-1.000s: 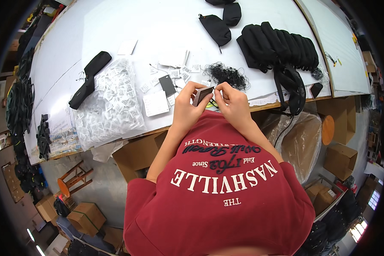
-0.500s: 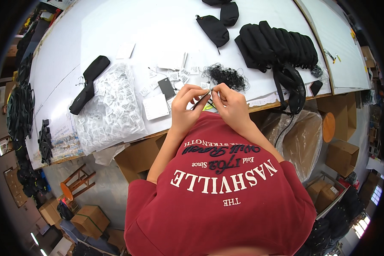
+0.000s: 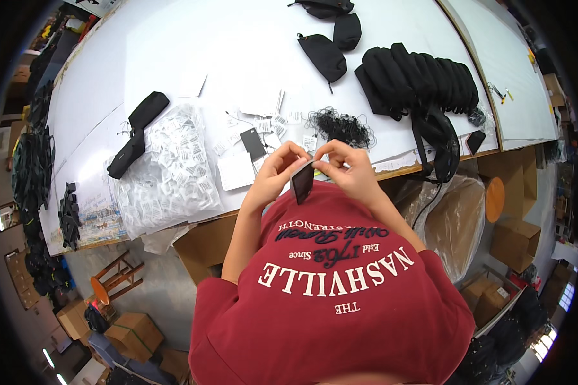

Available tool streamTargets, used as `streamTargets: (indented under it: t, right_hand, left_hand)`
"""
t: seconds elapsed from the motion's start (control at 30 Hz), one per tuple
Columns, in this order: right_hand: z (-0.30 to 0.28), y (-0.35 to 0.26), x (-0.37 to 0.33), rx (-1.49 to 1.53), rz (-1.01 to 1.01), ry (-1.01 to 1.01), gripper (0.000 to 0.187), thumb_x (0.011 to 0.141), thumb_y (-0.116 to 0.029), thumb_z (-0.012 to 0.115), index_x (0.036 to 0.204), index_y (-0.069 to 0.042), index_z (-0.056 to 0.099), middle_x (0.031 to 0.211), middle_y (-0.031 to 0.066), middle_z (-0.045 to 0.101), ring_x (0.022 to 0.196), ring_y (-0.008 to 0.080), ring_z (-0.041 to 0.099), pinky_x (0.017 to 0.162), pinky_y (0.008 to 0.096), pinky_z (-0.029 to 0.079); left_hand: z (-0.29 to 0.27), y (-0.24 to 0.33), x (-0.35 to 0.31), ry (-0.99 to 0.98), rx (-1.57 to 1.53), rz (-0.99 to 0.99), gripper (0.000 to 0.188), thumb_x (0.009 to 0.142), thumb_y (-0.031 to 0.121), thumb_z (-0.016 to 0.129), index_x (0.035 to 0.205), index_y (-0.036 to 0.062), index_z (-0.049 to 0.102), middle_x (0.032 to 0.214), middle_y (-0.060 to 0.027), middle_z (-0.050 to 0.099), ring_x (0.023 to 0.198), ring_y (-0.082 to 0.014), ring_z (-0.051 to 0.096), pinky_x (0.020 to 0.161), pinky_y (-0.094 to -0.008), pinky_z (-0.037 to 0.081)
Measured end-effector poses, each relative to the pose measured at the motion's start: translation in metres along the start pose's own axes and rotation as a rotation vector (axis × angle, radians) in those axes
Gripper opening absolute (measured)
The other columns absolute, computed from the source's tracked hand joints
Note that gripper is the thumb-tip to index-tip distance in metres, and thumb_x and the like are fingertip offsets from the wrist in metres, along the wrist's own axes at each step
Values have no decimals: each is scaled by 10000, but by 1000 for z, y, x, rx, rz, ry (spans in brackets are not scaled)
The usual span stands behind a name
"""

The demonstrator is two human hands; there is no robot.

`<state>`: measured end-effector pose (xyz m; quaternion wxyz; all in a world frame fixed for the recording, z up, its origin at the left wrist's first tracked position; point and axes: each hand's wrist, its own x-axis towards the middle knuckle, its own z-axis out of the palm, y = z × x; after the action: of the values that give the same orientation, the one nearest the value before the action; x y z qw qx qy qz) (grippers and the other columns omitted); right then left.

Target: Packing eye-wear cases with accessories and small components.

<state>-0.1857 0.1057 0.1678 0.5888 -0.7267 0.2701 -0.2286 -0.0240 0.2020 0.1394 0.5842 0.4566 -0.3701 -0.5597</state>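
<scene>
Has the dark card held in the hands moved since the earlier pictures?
Yes: the held dark card now sits lower in the view, judged against the square white card.

I wear a dark red shirt (image 3: 327, 340) with big white letters (image 3: 336, 282) in a curve and loopy black writing (image 3: 332, 256). My sleeves (image 3: 213, 311) are short, and my hands (image 3: 356, 176) are bare.

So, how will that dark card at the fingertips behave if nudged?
The dark card is probably fairly stiff: its edges look straight. It seems light, held near its upper end by fingertips. Nudged low, it may pivot, since no finger shows at its lower end.
</scene>
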Motion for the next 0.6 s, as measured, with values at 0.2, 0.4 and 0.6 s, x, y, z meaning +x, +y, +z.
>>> streamTargets:
  t: [0.2,0.4,0.6]
  right_hand:
    - [-5,5,9,84,96,-132,97,825,-104,651,868,-34,600,475,-54,351,453,18,273,460,220,205]
    - [-3,22,24,570,321,-183,160,926,-217,549,945,-58,546,543,-79,428,444,3,342,416,186,238]
    - [-19,43,62,557,387,-195,158,919,-189,550,905,-38,593,552,-66,456,445,13,366,425,182,259]
  left_hand:
    - [-8,-1,2,-42,101,-66,126,919,155,542,926,30,535,827,25,527,781,-32,475,711,-195,387]
    - [-4,-4,28,87,-95,-12,119,914,139,535,874,29,517,706,1,494,555,-63,449,519,-199,370]
    - [-37,-16,107,229,-77,-72,130,893,138,540,829,25,538,693,-21,529,538,-74,486,512,-220,396]
